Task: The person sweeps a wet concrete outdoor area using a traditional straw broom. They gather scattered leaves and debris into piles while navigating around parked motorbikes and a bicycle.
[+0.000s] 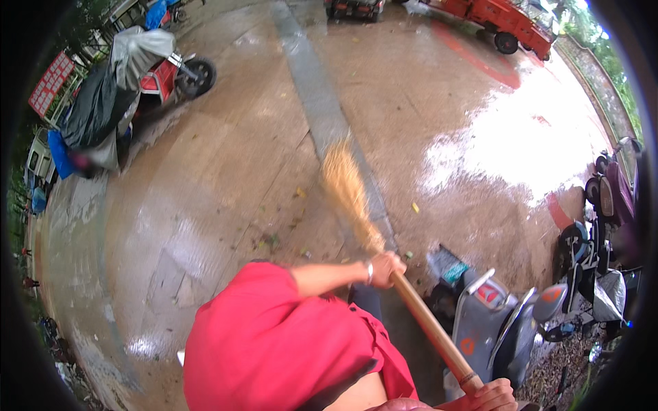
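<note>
My left hand [386,269] grips the long wooden handle [434,329] of a straw broom close to where the bristles begin. A bracelet circles that wrist. My right hand [491,396] is closed around the handle's upper end, at the lower right. The pale straw bristles [343,177] fan out, slightly blurred, over a grey strip [318,103] in the wet concrete ground. Scattered leaves [270,240] and small debris lie left of the broom. A single yellow leaf [415,207] lies to its right.
A grey scooter [478,329] stands close on my right, just beyond the handle. More two-wheelers [596,231] line the right edge. A partly covered red three-wheeler [157,82] is parked at the left. An orange-red cargo vehicle [493,20] stands at the back right, beside a low wall [599,82].
</note>
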A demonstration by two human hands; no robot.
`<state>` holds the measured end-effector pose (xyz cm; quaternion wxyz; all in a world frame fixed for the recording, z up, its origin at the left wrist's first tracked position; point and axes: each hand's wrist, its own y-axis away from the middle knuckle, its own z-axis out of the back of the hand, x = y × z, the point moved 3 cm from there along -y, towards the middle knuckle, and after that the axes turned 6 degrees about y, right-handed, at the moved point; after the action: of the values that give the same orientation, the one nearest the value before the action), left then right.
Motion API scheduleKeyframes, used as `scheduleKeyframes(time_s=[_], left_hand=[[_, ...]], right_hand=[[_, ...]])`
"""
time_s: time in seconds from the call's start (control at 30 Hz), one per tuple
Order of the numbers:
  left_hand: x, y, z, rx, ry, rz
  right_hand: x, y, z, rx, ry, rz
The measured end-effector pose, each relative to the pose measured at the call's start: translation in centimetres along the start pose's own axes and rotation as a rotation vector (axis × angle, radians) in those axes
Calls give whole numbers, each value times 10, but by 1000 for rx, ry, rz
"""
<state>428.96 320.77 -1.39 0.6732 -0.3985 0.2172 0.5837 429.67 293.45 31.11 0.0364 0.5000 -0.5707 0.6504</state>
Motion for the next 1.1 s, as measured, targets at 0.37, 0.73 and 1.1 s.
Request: scheduleKeyframes(time_s=[0.37, 0.73, 1.1], left_hand=[[43, -215, 69, -243, 226, -50], [150, -387, 81, 105, 183, 95], [161, -576, 59, 382, 39, -62]], right_hand=[[-163, -239, 55, -29, -183, -69], [-324, -369, 136, -277, -234, -188], [-356, -410, 278, -590, -173, 7]])
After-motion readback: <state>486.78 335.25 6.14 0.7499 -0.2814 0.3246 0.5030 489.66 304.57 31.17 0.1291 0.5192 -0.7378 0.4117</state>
